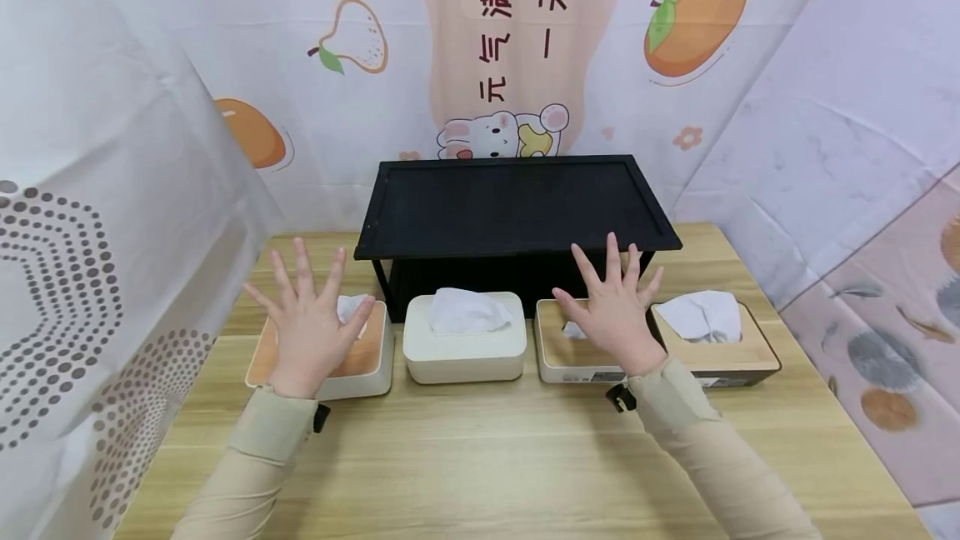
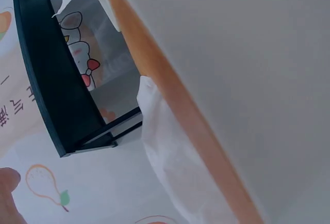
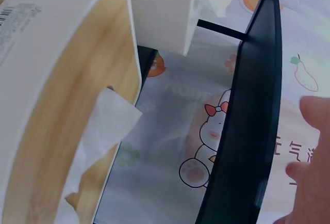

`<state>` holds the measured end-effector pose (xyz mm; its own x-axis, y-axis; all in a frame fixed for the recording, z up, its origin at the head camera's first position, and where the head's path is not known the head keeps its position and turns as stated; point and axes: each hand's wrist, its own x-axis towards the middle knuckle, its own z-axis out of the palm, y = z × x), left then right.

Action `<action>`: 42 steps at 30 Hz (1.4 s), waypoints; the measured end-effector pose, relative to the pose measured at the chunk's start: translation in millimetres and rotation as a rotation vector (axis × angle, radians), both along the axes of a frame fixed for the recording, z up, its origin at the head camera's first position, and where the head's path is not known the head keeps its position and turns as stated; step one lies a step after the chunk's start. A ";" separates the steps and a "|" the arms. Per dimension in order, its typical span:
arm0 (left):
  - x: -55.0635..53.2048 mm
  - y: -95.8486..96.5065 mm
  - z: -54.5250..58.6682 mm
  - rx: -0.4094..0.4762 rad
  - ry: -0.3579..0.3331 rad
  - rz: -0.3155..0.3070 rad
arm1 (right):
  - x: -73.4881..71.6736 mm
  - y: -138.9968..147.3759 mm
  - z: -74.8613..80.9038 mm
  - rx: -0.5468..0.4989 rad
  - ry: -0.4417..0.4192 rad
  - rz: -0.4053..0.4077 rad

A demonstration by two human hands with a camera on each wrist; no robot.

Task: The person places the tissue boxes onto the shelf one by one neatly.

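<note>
Wooden table (image 1: 450,473) stretches below the left hand (image 1: 309,332) and right hand (image 1: 617,319), black shelf (image 1: 517,207) beyond them! An orange-topped box (image 1: 365,363) sits under the left, a cream box (image 1: 465,361) between, a wood-topped box (image 1: 557,347) under the right, a dark-sided box (image 1: 731,361) just right of it, white tissue (image 1: 467,312) poking up, and fingers (image 1: 303,267) spread wide apart, gripping nothing

1. In the head view, we see a beige left sleeve (image 1: 238,473) at the lower left, creased in folds along the forearm.
2. The right sleeve (image 1: 738,473), at the lower right, matches it in colour and wrinkling.
3. We see each end in a broad band: the left cuff (image 1: 273,425) and right cuff (image 1: 671,398) look slightly greyer.
4. A small black fitting (image 1: 322,418) shows beside the left cuff; another black piece (image 1: 621,397), angular and notched, juts from the right.
</note>
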<state>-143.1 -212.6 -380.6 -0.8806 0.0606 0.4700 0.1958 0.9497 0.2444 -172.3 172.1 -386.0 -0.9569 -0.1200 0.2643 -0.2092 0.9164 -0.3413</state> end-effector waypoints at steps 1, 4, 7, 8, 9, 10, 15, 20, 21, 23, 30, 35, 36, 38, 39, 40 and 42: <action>-0.3 -0.1 -0.1 0.001 -0.008 0.002 | -0.3 0.1 -0.3 -0.002 0.001 0.000; -0.8 -0.4 -0.2 0.003 -0.030 0.006 | -1.1 0.3 -0.5 -0.006 0.004 0.000; -0.6 -1.4 -0.4 -0.001 -0.040 0.008 | -1.7 -0.3 -0.7 0.002 0.002 -0.002; -0.3 -1.9 -0.5 -0.005 -0.036 0.007 | -1.8 -0.9 -0.5 0.007 0.002 -0.003; 0.0 -2.6 -0.5 -0.009 -0.032 0.005 | -2.1 -1.5 -0.4 0.012 0.003 -0.003; 0.4 -3.3 -0.4 -0.012 -0.027 0.004 | -2.4 -2.2 -0.9 0.018 0.004 -0.001; 3.4 -10.5 -0.2 -0.030 -0.004 0.003 | -3.1 -7.2 -1.7 0.028 0.005 0.025; 5.5 -20.6 -1.9 -0.033 -0.002 -0.005 | -4.2 -13.0 0.6 0.074 -0.004 0.030; 5.4 -22.5 -2.3 -0.027 -0.004 -0.010 | -5.0 -14.4 1.5 0.082 -0.006 0.032; 4.6 -26.3 -2.4 -0.022 -0.007 -0.012 | -6.5 -17.7 3.9 0.086 -0.009 0.042; 3.8 -38.4 -6.7 -0.016 -0.023 0.004 | -10.4 -33.0 4.6 0.056 -0.027 0.081; 9.8 -48.3 -11.9 -0.010 -0.043 0.019 | -11.1 -44.7 -2.3 0.064 -0.019 0.098; 11.0 -50.5 -12.9 -0.008 -0.041 0.020 | -11.4 -47.2 -3.9 0.068 -0.017 0.103; 12.7 -55.6 -15.4 -0.009 -0.034 0.022 | -11.7 -52.4 -7.5 0.071 -0.014 0.117; 13.6 -58.1 -16.8 -0.008 -0.032 0.022 | -11.8 -55.3 -9.4 0.070 -0.013 0.125; 13.9 -60.9 -18.3 -0.010 -0.028 0.026 | -12.4 -58.8 -10.6 0.064 -0.010 0.136; 14.7 -66.8 -21.8 -0.016 -0.030 0.032 | -12.4 -66.5 -12.3 0.054 -0.001 0.162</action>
